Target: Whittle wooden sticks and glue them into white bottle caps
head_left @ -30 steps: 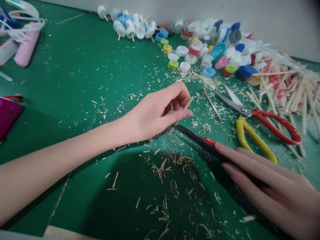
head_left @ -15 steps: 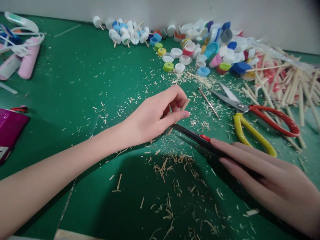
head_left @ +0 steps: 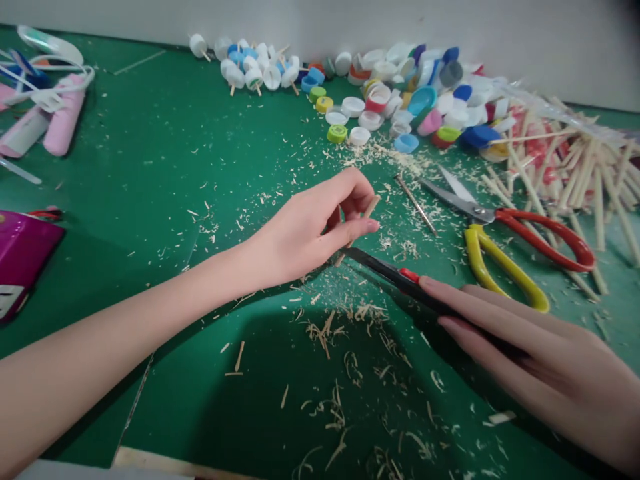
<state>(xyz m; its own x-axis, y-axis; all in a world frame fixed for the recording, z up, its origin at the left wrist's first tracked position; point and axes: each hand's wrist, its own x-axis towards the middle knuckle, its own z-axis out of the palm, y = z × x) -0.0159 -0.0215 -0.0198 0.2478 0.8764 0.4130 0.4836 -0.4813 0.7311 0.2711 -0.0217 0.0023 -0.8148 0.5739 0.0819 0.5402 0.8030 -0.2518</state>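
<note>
Fingers of the left hand (head_left: pixel 320 230) pinch a short wooden stick (head_left: pixel 371 206); those of the right hand (head_left: pixel 545 363) close around a black knife (head_left: pixel 385 270) with a red slider. Beneath them spreads a green surface (head_left: pixel 150 167), its back edge meeting a pale wall (head_left: pixel 150 20). Against that edge lies a heap of bottle caps (head_left: pixel 423 100), with loose sticks (head_left: pixel 583 173) spilling at its right end. Scissors (head_left: pixel 483 212), one handle red, one yellow, lie open in front. Towards the surface's left edge sits a purple packet (head_left: pixel 30 250), its white label too cut off to read. The stick is near the surface's middle, the blade tip at its lower end; I can't tell whether they touch. One lime-green cap (head_left: pixel 337 133) bears marks too small to read. Pale shavings (head_left: pixel 327 333) litter the front.
</note>
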